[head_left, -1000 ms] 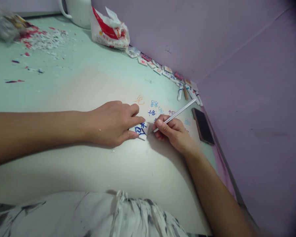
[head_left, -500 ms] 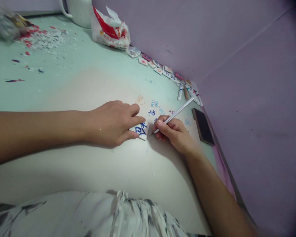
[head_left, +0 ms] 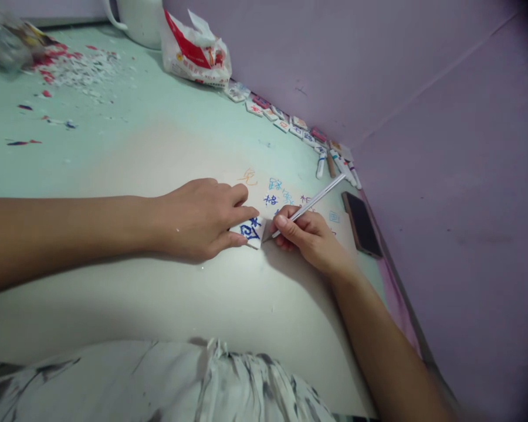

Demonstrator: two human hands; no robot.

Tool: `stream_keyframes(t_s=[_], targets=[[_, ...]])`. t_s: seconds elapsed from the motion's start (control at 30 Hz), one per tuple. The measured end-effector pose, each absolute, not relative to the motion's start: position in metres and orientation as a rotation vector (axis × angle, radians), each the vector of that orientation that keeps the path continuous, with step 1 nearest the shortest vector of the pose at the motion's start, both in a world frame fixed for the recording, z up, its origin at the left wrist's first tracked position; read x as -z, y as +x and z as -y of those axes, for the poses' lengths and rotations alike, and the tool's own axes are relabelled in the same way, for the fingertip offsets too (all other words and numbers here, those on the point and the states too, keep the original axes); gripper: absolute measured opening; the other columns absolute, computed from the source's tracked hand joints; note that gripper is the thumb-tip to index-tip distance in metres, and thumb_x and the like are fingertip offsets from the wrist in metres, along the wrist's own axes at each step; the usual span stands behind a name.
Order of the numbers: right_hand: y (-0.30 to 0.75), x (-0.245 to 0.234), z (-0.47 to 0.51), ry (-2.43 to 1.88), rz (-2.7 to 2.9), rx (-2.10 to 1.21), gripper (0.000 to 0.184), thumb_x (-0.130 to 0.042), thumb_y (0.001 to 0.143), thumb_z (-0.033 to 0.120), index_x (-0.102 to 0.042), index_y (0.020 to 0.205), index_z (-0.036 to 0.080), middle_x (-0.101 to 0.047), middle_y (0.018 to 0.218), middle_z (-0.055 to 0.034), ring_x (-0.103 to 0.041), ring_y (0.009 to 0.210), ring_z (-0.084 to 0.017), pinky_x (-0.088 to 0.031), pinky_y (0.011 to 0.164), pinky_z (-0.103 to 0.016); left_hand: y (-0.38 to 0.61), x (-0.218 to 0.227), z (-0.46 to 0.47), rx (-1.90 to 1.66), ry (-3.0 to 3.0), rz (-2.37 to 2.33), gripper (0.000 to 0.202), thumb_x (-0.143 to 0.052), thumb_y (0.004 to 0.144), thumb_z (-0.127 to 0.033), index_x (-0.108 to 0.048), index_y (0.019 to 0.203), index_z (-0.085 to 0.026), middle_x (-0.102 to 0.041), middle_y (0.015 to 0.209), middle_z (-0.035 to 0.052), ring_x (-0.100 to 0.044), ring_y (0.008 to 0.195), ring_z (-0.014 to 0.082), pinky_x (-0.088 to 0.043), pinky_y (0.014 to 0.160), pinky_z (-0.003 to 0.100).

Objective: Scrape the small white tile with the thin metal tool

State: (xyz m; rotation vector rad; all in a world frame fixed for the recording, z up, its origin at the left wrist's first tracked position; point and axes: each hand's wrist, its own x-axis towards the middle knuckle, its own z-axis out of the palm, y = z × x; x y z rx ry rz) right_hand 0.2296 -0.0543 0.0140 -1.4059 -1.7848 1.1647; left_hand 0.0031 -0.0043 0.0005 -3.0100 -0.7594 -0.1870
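Note:
My left hand (head_left: 198,218) rests on the pale table (head_left: 167,152) and pins a small white tile (head_left: 251,231) with blue painted strokes between thumb and forefinger. My right hand (head_left: 310,235) grips a thin white pen-like tool (head_left: 310,204). Its tip touches the right edge of the tile. Part of the tile is hidden under my left fingers.
A dark phone (head_left: 361,224) lies to the right by the purple wall. Several small tiles (head_left: 286,122) and markers (head_left: 334,163) line the wall. A red-and-white bag (head_left: 196,51), a white jug (head_left: 136,20) and scattered scraps (head_left: 77,67) sit at the back. Coloured writing marks (head_left: 275,192) the tabletop.
The tool's tip has shifted slightly left and down along the tile's edge, and its shaft has dropped a little. My left hand has stayed put.

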Motion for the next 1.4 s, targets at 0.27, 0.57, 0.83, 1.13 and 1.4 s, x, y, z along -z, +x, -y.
stream_keyframes(t_s=[0.27,0.57,0.83,1.13,1.4], targets=[[0.2303,-0.0141,0.0542,-1.411,1.77,-1.174,0.057,-0.063,0.082,0.071,-0.062,0.065,0.017,-0.056,0.067,-0.0001,-0.048,0.053,-0.009,-0.04,0.052,-0.025,0.003,-0.0013,0.0041,0.19,-3.028,0.755,0.047,-0.04,0.098,-0.047,-0.06,0.132,-0.023,-0.062,0.111,0.0124,-0.061,0.077,0.0229,-0.041,0.07,0.037],[0.23,-0.0131,0.0546,-1.402,1.793,-1.149,0.06,-0.062,0.082,0.072,-0.06,0.058,0.017,-0.057,0.071,-0.0017,-0.048,0.054,-0.009,-0.04,0.053,-0.025,0.003,-0.0023,0.0039,0.155,-3.017,0.763,0.047,-0.039,0.098,-0.049,-0.06,0.132,-0.024,-0.062,0.111,0.0114,-0.06,0.076,0.0227,-0.041,0.07,0.036],[0.2306,-0.0127,0.054,-1.413,1.795,-1.153,0.06,-0.062,0.081,0.073,-0.06,0.059,0.017,-0.058,0.072,-0.0026,-0.048,0.055,-0.01,-0.04,0.053,-0.025,0.003,-0.0005,0.0039,0.198,-3.033,0.764,0.046,-0.04,0.097,-0.048,-0.061,0.131,-0.024,-0.062,0.11,0.0113,-0.06,0.077,0.0224,-0.04,0.071,0.036],[0.2318,-0.0121,0.0545,-1.421,1.797,-1.163,0.058,-0.062,0.082,0.072,-0.061,0.062,0.018,-0.057,0.068,-0.0016,-0.049,0.055,-0.01,-0.039,0.053,-0.026,0.0033,-0.001,0.0038,0.198,-3.041,0.761,0.046,-0.041,0.098,-0.048,-0.061,0.131,-0.024,-0.063,0.111,0.0119,-0.061,0.077,0.023,-0.041,0.072,0.036],[0.2302,-0.0127,0.0548,-1.425,1.796,-1.156,0.059,-0.062,0.081,0.073,-0.061,0.063,0.017,-0.056,0.069,-0.0009,-0.049,0.055,-0.01,-0.039,0.053,-0.026,0.0028,0.0,0.0034,0.215,-3.056,0.776,0.045,-0.042,0.097,-0.049,-0.061,0.131,-0.025,-0.063,0.112,0.0113,-0.061,0.078,0.0222,-0.041,0.073,0.035]])
